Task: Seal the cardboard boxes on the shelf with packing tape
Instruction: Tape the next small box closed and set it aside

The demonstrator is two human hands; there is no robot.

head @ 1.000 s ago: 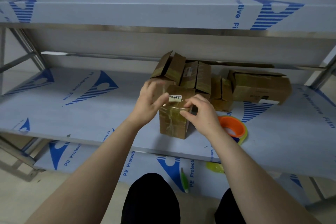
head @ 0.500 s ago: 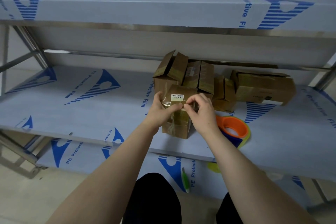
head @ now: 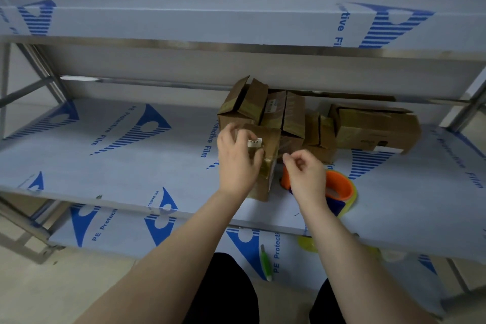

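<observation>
On the lower shelf (head: 200, 234), at 6 o'clock, one green tool (head: 266, 263) and one yellowish roll (head: 307, 244) are seen; on the middle shelf (head: 105, 166) the small box (head: 271, 150) is stood near the front edge, presumably so that it can be reached; it is gripped from 9 o'clock by the left hand (head: 236, 160), fingers curled over its top, judged to steady it while glossy tape is pressed down; the right hand (head: 306, 173) is held just off the box at 3 o'clock, fingers curled narrow; whether a tape end is pinched cannot be told; one orange-cored tape roll (head: 340, 187) is laid at 4 o'clock, kept close for the next strip; at 12 to 2 o'clock at least four more boxes (head: 376, 129) are heaped, some flaps open; two hands are counted.
</observation>
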